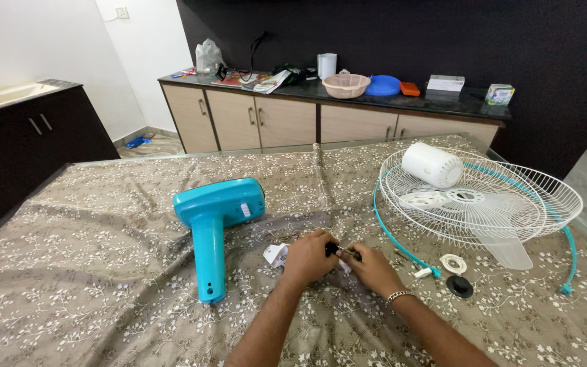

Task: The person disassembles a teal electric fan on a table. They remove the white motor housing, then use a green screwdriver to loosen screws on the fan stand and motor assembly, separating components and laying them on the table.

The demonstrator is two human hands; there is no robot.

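Observation:
My left hand [307, 258] and my right hand [371, 268] meet over the floral cloth [103, 272], both pinching a small black part [333, 249] between the fingertips. A crumpled white paper [276, 255] lies just left of my left hand. A turquoise fan motor housing with its neck [215, 217] lies on the cloth to the left. To the right sits a white wire fan guard [484, 197] with translucent blades and a white motor cover [432, 164] on it. A turquoise rim ring [392, 234] curves beside the guard.
A white round nut [454, 264] and a black cap [459, 286] lie right of my right hand. Behind the table stands a cabinet counter [321, 95] with a pink basket, blue plate, boxes and papers. A sink unit [8, 98] is at the left.

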